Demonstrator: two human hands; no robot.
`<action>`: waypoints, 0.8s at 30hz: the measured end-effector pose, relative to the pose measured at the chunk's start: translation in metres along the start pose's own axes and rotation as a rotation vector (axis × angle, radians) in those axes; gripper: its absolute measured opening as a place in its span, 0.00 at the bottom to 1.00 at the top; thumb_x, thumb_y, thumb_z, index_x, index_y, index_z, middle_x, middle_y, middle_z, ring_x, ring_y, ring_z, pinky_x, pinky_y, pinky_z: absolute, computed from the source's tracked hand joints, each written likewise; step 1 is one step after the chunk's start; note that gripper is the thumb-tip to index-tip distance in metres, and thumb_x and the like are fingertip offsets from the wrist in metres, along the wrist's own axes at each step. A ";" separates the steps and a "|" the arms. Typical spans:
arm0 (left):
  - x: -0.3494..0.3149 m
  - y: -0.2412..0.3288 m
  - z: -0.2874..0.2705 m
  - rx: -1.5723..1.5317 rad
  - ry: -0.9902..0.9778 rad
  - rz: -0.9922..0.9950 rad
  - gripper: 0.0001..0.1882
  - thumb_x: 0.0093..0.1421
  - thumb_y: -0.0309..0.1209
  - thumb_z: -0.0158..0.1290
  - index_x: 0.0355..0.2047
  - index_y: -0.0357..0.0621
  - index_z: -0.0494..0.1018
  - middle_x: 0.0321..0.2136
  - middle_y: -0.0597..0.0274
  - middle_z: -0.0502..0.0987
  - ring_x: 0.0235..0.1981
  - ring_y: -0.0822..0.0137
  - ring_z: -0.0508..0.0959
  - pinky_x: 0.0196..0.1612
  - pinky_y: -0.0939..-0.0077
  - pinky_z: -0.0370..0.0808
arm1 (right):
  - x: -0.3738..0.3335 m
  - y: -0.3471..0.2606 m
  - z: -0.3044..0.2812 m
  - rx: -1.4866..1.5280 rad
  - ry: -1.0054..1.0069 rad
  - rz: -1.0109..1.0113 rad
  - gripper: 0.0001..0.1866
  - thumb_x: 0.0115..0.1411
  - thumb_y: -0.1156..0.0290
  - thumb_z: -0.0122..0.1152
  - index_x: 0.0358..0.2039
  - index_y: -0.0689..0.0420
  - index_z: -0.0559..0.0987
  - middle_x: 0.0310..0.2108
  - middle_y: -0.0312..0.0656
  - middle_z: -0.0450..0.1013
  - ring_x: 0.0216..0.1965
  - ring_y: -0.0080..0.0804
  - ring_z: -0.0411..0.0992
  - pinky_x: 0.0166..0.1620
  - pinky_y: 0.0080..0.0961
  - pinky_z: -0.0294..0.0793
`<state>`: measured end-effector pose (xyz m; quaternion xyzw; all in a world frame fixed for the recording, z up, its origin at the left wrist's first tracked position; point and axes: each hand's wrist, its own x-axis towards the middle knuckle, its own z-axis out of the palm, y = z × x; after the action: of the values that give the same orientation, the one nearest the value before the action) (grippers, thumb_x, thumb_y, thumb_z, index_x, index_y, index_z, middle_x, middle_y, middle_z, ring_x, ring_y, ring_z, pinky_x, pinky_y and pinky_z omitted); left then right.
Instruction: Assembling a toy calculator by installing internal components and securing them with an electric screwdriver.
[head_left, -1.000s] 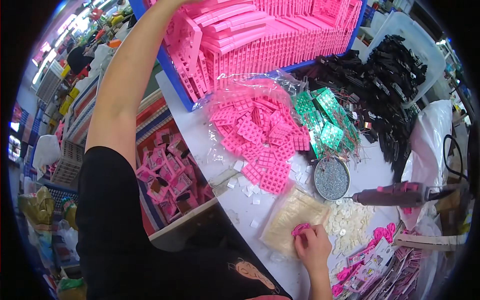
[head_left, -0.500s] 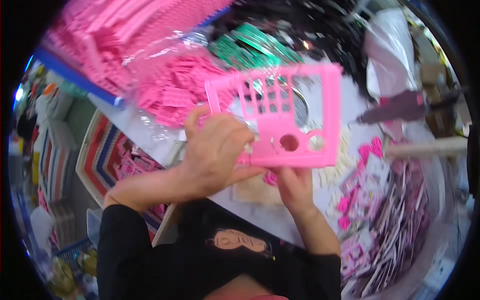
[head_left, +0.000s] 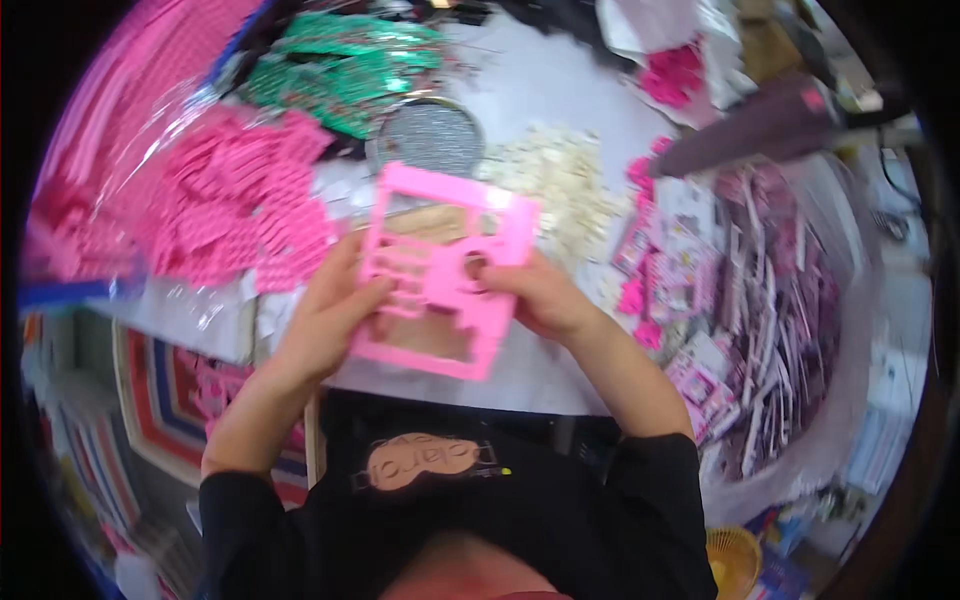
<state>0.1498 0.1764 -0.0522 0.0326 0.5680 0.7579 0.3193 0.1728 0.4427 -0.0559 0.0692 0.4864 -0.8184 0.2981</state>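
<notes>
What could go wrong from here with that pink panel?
Two possible risks. The far edge of the pink panel appears close to the round tin of small grey pieces, so a bump might spill them. The left hand has its thumb at the thin grid bars, which could bend if squeezed hard.

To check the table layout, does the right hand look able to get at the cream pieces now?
Probably yes: the cream pieces lie just beyond the right hand with nothing between, though it would need to release the pink frame.
</notes>
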 end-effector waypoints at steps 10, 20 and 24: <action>-0.036 -0.007 -0.067 -0.177 0.341 0.156 0.23 0.70 0.25 0.45 0.65 0.44 0.58 0.34 0.67 0.73 0.18 0.82 0.59 0.20 0.88 0.57 | -0.117 -0.150 -0.187 -1.771 1.056 -0.068 0.11 0.54 0.70 0.61 0.35 0.60 0.84 0.31 0.51 0.81 0.34 0.45 0.80 0.41 0.37 0.78; -0.043 -0.017 -0.057 -0.194 0.322 0.180 0.22 0.71 0.25 0.44 0.63 0.43 0.58 0.37 0.64 0.74 0.18 0.81 0.61 0.20 0.87 0.58 | -0.122 -0.130 -0.167 -2.056 0.773 0.432 0.24 0.45 0.75 0.67 0.46 0.58 0.76 0.45 0.49 0.76 0.48 0.49 0.74 0.50 0.42 0.75; -0.036 -0.017 -0.044 -0.219 0.335 0.164 0.22 0.71 0.25 0.44 0.64 0.43 0.58 0.37 0.64 0.74 0.19 0.81 0.61 0.20 0.87 0.58 | -0.125 -0.112 -0.165 -2.253 0.569 0.256 0.20 0.49 0.76 0.64 0.45 0.56 0.76 0.47 0.45 0.74 0.51 0.50 0.71 0.52 0.44 0.76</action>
<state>0.1675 0.1229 -0.0712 -0.0826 0.5228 0.8333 0.1592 0.1828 0.6725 -0.0067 -0.0050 0.9759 0.1567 0.1518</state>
